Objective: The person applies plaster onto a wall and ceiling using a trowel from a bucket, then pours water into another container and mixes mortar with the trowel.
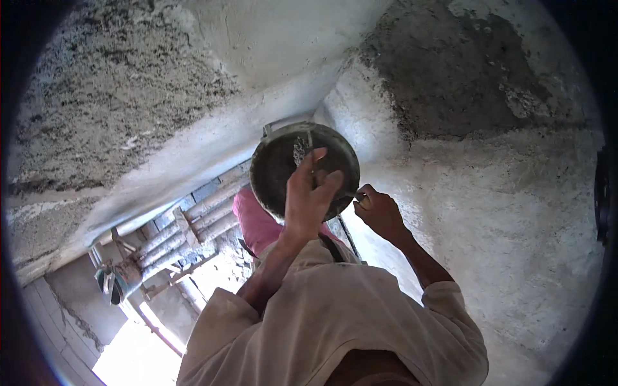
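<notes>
The left hand (308,198) hides part of the inside of the dark round pan (270,168).

The round basin (261,177) is dark grey, with lighter grey mortar (299,150) in it, against a plain beige shirt (351,302) and bright pink cloth (255,222). Whitish plaster on the right-hand wall (496,212) is mottled grey around a dark grey-brown patch (460,83). Black speckles dot the pale grey surface (122,83) at upper left.

white glare (138,354) lower left, black-vignetted edges
</notes>
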Available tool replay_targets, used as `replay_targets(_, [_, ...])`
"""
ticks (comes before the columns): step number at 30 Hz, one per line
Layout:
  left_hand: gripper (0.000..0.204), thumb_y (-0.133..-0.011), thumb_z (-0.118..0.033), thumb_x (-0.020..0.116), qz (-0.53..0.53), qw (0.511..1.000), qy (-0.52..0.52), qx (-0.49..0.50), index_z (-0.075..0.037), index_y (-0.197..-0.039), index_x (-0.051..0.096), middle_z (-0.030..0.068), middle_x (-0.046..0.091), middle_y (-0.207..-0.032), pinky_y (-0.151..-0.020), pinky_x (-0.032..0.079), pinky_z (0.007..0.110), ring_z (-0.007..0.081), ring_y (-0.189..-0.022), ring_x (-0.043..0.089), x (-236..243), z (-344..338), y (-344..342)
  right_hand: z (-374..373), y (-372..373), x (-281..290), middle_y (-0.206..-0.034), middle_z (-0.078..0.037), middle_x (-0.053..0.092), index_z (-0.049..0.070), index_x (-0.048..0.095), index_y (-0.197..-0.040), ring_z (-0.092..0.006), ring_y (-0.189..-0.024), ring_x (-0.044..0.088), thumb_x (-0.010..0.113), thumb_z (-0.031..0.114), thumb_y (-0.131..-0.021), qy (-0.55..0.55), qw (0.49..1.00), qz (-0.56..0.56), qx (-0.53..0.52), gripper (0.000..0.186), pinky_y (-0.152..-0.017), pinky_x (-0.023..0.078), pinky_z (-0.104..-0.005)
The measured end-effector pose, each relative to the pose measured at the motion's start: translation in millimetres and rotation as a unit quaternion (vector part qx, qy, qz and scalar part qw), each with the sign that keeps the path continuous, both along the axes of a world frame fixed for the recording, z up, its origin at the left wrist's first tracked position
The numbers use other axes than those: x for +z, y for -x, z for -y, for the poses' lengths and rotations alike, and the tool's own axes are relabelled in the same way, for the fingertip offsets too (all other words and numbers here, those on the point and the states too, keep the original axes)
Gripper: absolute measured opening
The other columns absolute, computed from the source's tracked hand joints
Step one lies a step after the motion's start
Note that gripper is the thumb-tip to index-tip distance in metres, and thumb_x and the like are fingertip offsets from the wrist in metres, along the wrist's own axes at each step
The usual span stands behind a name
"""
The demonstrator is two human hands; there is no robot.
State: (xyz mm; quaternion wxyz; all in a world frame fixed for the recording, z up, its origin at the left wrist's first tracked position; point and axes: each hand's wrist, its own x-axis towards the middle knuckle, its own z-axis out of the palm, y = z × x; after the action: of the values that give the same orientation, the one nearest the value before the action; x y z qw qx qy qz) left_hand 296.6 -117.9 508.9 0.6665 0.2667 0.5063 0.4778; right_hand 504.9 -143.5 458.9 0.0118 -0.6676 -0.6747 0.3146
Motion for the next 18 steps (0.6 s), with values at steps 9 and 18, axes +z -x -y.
replay_targets(9, [0.047,-0.090,-0.013,0.058,0.043,0.997,0.019,0.068,0.002,-0.134,0.052,-0.0081,0.041,-0.064,-0.044,0.027,0.021,0.0016,-0.050,0.034,6.6,-14.5,32.3,-16.5,-34.9,78.0,-0.090,-0.014,0.070,0.011,0.062,-0.106,-0.0335,-0.085,0.068,0.070,0.025,-0.085,0.005,0.999,0.015,0.045,0.026,-0.073,0.053,-0.0443])
replay_targets(18, [0.042,-0.087,-0.018,0.061,-0.132,0.962,-0.094,0.220,-0.004,-0.127,0.060,-0.0002,0.057,-0.082,-0.047,0.035,0.018,0.0018,-0.055,0.042,-78.0,7.1,104.3,-86.4,-29.2,266.7,-0.092,-0.011,0.070,0.007,0.062,-0.116,-0.0256,-0.081,0.069,0.069,0.026,-0.091,-0.034,0.964,-0.142,0.224,0.032,-0.072,0.053,-0.0382])
